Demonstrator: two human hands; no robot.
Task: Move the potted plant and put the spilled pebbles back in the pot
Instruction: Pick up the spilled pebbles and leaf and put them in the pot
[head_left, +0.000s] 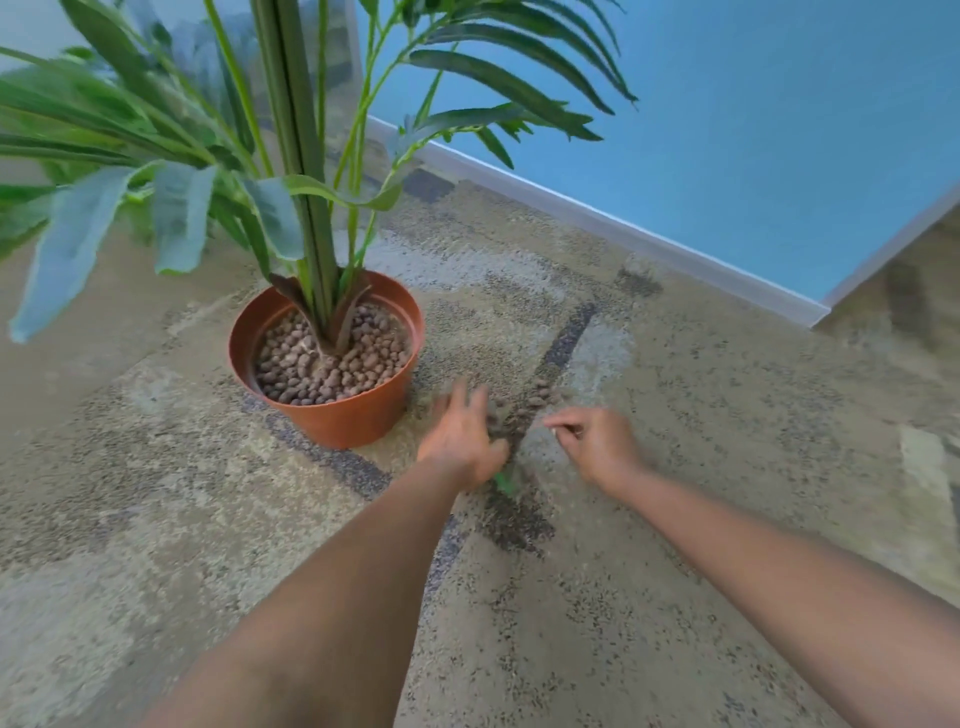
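Observation:
A terracotta pot (358, 410) stands upright on the carpet, filled with brown pebbles (327, 364) around the green stem of a tall leafy plant (296, 156). Just right of the pot, a small pile of spilled pebbles (535, 397) lies on the carpet. My left hand (460, 436) rests over the left part of that pile, fingers spread and blurred. My right hand (597, 441) is at the pile's right side with fingers curled in a pinch; what it holds, if anything, is too small to tell. A small green scrap (504, 480) lies below my left hand.
Patterned beige and grey carpet (675, 571) covers the floor. A blue wall (753, 130) with a pale skirting board (623, 228) runs behind, ending at a corner on the right. The plant's fronds hang over the left and upper area.

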